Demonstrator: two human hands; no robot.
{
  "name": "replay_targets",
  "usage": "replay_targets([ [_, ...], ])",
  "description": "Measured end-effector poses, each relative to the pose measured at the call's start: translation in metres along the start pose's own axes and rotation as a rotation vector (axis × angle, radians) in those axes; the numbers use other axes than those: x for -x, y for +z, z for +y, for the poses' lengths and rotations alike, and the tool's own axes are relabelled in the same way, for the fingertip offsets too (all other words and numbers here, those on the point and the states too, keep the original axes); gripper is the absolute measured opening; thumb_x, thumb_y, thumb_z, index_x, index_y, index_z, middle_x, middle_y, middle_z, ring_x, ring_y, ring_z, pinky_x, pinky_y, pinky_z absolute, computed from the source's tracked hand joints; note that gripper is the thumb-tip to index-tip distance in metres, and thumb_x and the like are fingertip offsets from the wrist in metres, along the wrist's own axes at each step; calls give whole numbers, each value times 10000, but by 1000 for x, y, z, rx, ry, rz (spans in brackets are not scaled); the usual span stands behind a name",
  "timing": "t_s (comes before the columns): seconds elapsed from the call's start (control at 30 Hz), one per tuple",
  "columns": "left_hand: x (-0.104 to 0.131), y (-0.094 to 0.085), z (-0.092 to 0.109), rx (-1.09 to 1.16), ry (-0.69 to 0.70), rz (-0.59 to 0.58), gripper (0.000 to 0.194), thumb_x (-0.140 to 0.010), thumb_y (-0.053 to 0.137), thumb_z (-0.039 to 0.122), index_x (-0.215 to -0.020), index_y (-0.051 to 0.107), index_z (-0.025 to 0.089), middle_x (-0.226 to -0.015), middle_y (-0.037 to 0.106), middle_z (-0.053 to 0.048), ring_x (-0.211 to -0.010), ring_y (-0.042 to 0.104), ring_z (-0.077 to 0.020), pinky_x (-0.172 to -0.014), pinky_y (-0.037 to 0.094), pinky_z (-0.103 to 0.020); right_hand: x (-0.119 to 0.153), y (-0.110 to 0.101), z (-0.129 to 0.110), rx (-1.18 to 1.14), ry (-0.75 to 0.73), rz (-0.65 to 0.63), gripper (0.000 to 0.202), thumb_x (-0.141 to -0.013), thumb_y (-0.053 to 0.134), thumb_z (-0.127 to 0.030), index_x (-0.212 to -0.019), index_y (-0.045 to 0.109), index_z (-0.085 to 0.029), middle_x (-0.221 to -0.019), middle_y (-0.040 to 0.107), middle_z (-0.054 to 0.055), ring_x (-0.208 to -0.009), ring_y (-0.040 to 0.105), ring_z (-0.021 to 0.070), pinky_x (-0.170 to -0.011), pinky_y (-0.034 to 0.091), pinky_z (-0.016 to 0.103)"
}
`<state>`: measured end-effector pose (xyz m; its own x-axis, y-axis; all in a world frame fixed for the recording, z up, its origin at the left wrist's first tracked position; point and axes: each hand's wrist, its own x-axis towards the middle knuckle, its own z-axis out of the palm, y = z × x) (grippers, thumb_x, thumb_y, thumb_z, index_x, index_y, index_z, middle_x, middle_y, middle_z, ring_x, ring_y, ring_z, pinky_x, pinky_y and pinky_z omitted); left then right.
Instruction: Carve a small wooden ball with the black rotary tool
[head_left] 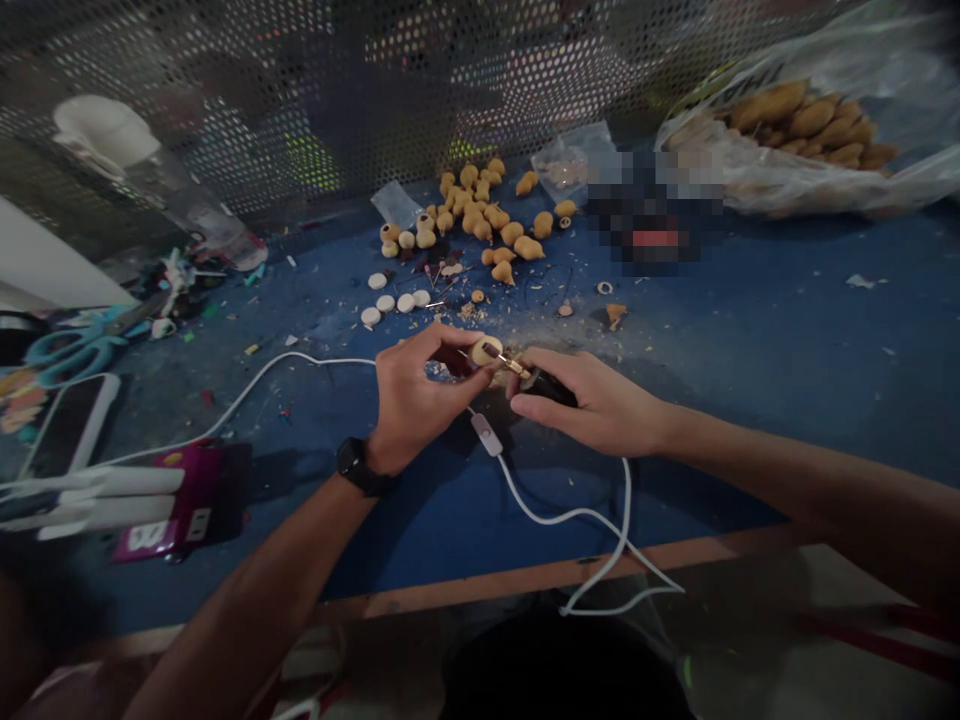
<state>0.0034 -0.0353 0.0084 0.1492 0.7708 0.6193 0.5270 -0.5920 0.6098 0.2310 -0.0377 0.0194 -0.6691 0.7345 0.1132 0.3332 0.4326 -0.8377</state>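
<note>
Between the thumb and fingers of my left hand (424,390) is a small pale gourd (484,349), its cut side turned toward the right. My right hand (600,402) grips a black rotary tool (551,386) with a brass collet. The tool's dark sanding tip (491,350) meets the gourd; whether it sits inside the opening or against the rim I cannot tell. A white cable with an inline switch (487,435) runs below my hands. Beyond them lie several white discs (406,303) and a heap of small tan gourds (472,205).
A clear bag of larger gourds (810,125) lies at the back right, before a perforated metal screen (315,110). At left are blue-handled scissors (79,345), a phone (71,425) and a purple packet (176,500). Shavings litter the blue table (750,400). Its front edge (555,575) runs below my forearms.
</note>
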Motion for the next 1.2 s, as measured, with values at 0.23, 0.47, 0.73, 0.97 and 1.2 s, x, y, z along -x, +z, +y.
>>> replay_targets([
  [0.23, 0, 0, 0, -9, 0, -5, 144, -802, 836, 253, -916, 754, 219, -761, 792, 18, -630, 728, -113, -618, 579, -218, 1, 1, 2, -3, -21, 0, 279, -1056, 545, -471, -1049, 618, -201, -823, 646, -10, -664, 533, 134, -665, 361, 287],
  [0.47, 0, 0, 0, -13, 10, -5, 159, -805, 845, 277, -923, 753, 223, -757, 789, 21, -630, 728, -115, -621, 584, -221, 0, 0, -1, 6, -29, -21, 253, -1048, 548, -450, -1028, 614, -206, -803, 634, -16, -669, 542, 137, -677, 370, 291],
  [0.73, 1, 1, 1, 3, -5, 10, 179, -794, 869, 266, -922, 754, 217, -772, 795, 19, -630, 727, -108, -628, 584, -211, 0, -1, -1, -27, 81, 38, 267, -1041, 547, -472, -1006, 586, -210, -676, 566, -41, -637, 552, 150, -631, 339, 287],
  [0.97, -1, 0, 2, -17, -5, 2, 141, -796, 841, 254, -901, 759, 211, -763, 797, 18, -620, 726, -109, -627, 580, -207, 0, -1, 2, -5, -2, 23, 271, -1043, 554, -471, -1010, 605, -207, -766, 611, -26, -643, 526, 135, -663, 356, 290],
  [1.2, -1, 1, 0, -13, 12, 5, 145, -804, 838, 260, -917, 754, 223, -756, 791, 24, -620, 723, -111, -616, 581, -216, 0, -1, 2, 16, 4, 21, 271, -1049, 542, -473, -1028, 605, -211, -753, 608, -27, -645, 522, 143, -669, 358, 295],
])
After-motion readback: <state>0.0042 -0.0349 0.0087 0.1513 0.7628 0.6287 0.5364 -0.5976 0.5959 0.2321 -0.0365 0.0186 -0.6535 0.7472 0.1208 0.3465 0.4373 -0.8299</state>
